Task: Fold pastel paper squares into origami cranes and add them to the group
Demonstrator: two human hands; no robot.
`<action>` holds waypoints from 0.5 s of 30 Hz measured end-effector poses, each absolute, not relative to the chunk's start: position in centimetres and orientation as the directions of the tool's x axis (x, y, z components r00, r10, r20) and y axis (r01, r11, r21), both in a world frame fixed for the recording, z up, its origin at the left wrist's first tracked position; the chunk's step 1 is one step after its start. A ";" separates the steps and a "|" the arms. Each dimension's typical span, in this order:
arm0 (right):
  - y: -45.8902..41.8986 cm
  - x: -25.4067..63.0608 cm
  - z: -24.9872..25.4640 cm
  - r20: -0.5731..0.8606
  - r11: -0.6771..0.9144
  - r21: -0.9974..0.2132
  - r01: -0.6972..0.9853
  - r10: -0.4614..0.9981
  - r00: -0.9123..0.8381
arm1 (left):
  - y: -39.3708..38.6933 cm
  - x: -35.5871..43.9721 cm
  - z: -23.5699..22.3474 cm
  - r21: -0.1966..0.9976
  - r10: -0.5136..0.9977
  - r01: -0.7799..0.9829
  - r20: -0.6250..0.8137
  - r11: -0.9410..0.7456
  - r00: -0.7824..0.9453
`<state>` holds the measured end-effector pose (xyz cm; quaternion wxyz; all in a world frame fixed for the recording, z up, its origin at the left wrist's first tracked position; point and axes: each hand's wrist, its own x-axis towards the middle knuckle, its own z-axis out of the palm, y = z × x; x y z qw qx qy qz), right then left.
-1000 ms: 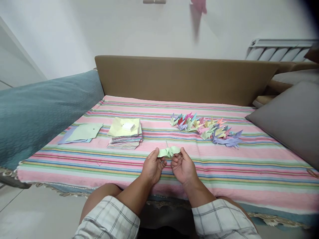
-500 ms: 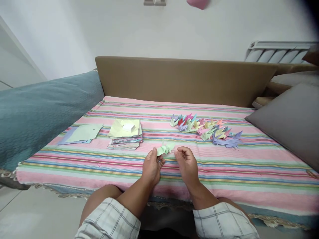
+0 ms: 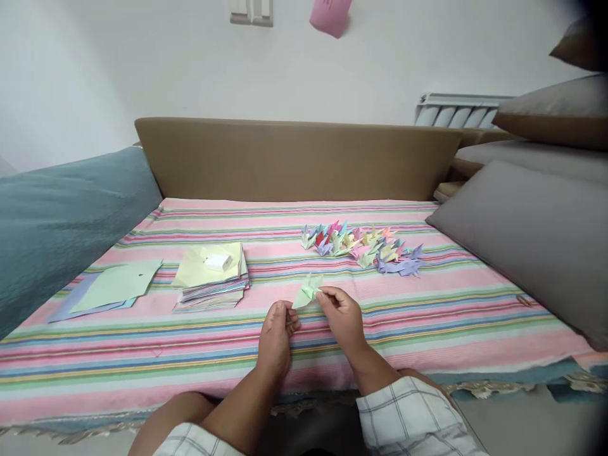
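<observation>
A pale green paper crane (image 3: 308, 291) is raised just above the striped cloth in front of me. The thumb and fingers of my right hand (image 3: 342, 316) pinch its right side. At its lower left tip, my left hand (image 3: 276, 335) has its fingers curled and closed on the paper; the fingers partly hide that contact. Beyond my hands, several folded paper cranes (image 3: 365, 244) in many colours lie in a cluster. To the left stands a stack of coloured paper sheets (image 3: 213, 288), with a small white block (image 3: 218, 261) on top.
Loose green and purple paper sheets (image 3: 114, 288) lie farther left on the striped cloth (image 3: 199, 345). A blue-covered armrest (image 3: 76, 215) bounds the left side and a brown backrest (image 3: 294, 161) the far side. Grey cushions (image 3: 527, 234) are piled at the right.
My right hand has come in and pinched the crane, which has turned in my fingers. My left hand has shifted from its side to its tip. The camera view has swung right.
</observation>
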<state>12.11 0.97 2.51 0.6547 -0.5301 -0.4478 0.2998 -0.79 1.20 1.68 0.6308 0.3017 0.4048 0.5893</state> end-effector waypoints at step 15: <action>4.7 24.9 3.6 0.274 0.146 -0.962 0.232 0.494 0.825 | 2.0 -2.7 1.8 0.854 0.969 -0.466 -0.242 0.234 0.044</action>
